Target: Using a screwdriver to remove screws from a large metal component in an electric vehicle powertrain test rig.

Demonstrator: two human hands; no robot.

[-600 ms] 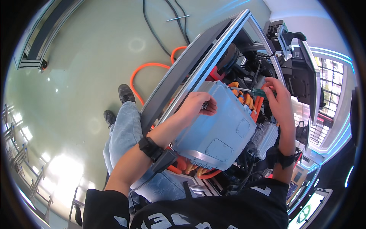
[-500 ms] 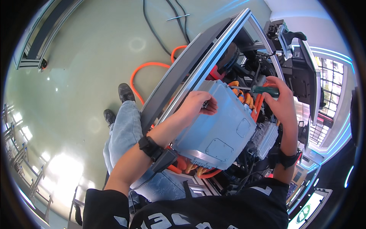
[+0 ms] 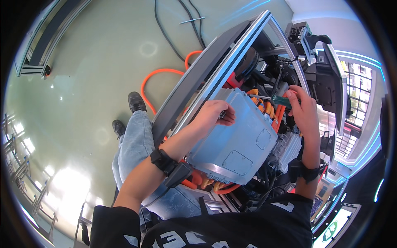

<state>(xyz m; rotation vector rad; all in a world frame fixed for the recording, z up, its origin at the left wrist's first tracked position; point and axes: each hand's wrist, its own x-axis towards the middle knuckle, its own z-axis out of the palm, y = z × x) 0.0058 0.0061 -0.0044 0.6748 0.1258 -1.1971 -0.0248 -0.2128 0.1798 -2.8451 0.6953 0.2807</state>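
Right hand [image 3: 303, 106] gripping a green screwdriver [image 3: 281, 101], left hand [image 3: 211, 113] curled round something dark [image 3: 222, 114], can't tell what, over the metal box [image 3: 231, 140] in the frame [image 3: 235, 58].

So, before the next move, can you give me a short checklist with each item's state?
1. Screwdriver held in the right hand: ok.
2. Screwdriver tip properly seated: cannot tell, too small to judge.
3. Left hand away from the tip: ok, over the box.
4. Left hand empty: not ok, a small dark item shows in its curl.
5. Orange cables untouched by the shaft: cannot tell, they overlap in this view.
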